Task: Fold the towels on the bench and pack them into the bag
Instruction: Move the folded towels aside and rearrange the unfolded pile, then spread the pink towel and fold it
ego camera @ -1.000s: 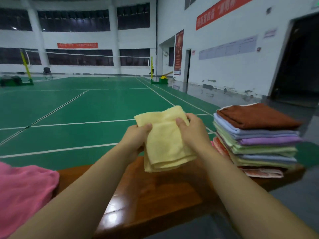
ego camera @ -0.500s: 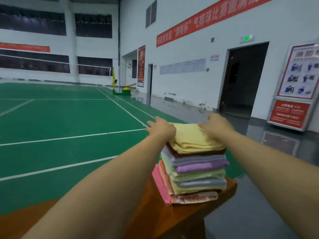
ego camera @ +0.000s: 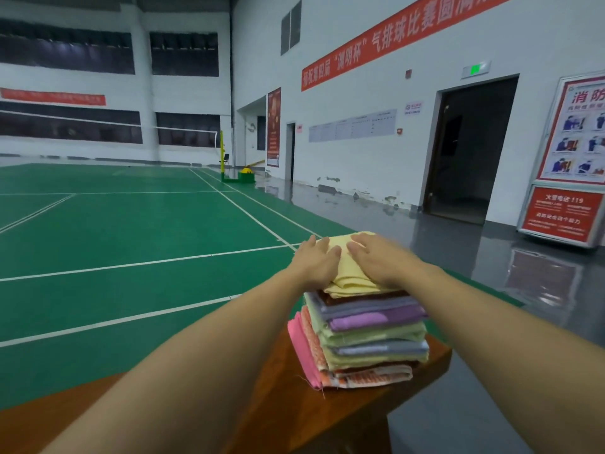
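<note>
My view is dim and cool-toned, and I cannot see any lamp in frame. The white side wall (ego camera: 376, 93) is the brightest surface. The wet-looking grey floor (ego camera: 425, 237) throws soft reflections of the dark doorway (ego camera: 468, 149) and the red notice board (ego camera: 566, 178). The wide lens bends things noticeably: the court lines (ego camera: 131, 263) fan out and both forearms swell toward the bottom corners. My left hand (ego camera: 316, 260) and right hand (ego camera: 376, 260) are slightly smeared at the fingers (ego camera: 312, 242). The towel stack (ego camera: 366, 335) is reasonably sharp, with faint shadow under it on the counter (ego camera: 425, 362). The far windows (ego camera: 65, 50) read almost black.
</note>
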A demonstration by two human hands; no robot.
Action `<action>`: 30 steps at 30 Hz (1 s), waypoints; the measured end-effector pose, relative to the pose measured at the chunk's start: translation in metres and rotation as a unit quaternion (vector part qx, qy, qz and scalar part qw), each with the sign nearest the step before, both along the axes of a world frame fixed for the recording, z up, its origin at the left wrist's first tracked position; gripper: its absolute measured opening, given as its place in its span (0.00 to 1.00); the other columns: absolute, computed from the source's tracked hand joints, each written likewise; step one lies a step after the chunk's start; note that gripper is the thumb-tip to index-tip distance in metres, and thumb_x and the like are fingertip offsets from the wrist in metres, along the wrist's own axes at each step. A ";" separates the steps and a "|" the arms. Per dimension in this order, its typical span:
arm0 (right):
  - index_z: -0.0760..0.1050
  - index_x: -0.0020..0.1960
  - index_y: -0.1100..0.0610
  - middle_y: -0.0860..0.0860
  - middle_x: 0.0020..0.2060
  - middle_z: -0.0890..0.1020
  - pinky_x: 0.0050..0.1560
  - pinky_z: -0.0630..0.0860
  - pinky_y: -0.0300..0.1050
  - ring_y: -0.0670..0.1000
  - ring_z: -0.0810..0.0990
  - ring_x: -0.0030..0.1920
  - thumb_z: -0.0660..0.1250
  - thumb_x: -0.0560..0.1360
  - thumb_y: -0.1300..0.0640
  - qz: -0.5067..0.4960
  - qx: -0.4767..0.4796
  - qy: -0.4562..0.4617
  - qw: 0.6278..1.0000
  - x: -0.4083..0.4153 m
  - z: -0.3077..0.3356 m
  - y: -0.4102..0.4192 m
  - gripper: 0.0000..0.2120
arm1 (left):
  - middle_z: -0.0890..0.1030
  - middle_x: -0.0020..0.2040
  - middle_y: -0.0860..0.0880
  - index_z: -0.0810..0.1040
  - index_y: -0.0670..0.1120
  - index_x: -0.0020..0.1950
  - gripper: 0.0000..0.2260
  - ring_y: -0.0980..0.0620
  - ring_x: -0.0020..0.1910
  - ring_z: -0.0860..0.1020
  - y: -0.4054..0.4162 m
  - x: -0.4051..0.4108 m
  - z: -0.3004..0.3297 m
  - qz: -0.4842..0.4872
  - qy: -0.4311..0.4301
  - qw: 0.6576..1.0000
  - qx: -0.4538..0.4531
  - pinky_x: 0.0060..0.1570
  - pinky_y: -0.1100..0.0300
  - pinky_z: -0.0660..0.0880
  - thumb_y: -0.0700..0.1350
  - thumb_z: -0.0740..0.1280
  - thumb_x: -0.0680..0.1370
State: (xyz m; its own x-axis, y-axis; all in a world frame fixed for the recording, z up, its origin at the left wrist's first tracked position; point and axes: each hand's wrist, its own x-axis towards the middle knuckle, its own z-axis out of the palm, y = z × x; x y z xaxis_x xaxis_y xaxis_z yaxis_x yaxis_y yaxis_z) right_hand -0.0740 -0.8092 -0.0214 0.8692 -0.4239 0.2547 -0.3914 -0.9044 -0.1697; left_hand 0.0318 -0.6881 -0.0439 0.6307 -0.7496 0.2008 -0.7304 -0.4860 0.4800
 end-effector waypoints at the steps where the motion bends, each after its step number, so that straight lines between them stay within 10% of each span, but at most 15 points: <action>1: 0.62 0.79 0.50 0.50 0.78 0.66 0.77 0.59 0.57 0.54 0.64 0.77 0.48 0.85 0.42 0.003 -0.009 -0.008 1.000 0.001 0.005 0.005 0.26 | 0.54 0.81 0.39 0.59 0.37 0.79 0.23 0.41 0.81 0.48 0.010 0.001 0.004 0.001 -0.009 1.000 -0.006 0.78 0.48 0.48 0.48 0.48 0.87; 17: 0.57 0.81 0.48 0.47 0.80 0.61 0.77 0.58 0.50 0.51 0.61 0.79 0.49 0.85 0.41 0.313 -0.011 -0.024 0.950 0.115 0.023 0.357 0.27 | 0.53 0.83 0.46 0.53 0.46 0.83 0.28 0.49 0.81 0.51 0.456 0.048 0.027 0.312 -0.067 0.948 0.006 0.78 0.53 0.49 0.57 0.52 0.86; 25: 0.63 0.79 0.49 0.48 0.78 0.67 0.75 0.64 0.51 0.52 0.66 0.76 0.51 0.84 0.40 0.449 -0.011 0.003 0.893 0.147 -0.014 0.578 0.26 | 0.64 0.79 0.42 0.61 0.42 0.80 0.26 0.46 0.78 0.62 0.698 0.006 0.013 0.461 -0.060 0.884 0.044 0.75 0.56 0.57 0.54 0.54 0.86; 30: 0.79 0.61 0.50 0.52 0.61 0.82 0.61 0.77 0.51 0.56 0.80 0.60 0.61 0.79 0.35 0.485 0.004 0.062 0.873 0.147 -0.051 0.665 0.22 | 0.82 0.61 0.45 0.78 0.45 0.67 0.19 0.46 0.58 0.80 0.768 -0.014 -0.016 0.468 -0.014 0.881 0.070 0.61 0.56 0.75 0.54 0.67 0.81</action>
State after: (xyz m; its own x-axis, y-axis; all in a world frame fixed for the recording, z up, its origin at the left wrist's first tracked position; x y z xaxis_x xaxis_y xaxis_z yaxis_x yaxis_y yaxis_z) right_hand 0.0730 -0.1442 -0.0723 0.8410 0.5240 0.1345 0.5409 -0.8197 -0.1884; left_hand 0.0179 0.0798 -0.0600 0.9819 0.0765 0.1734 0.0099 -0.9345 0.3557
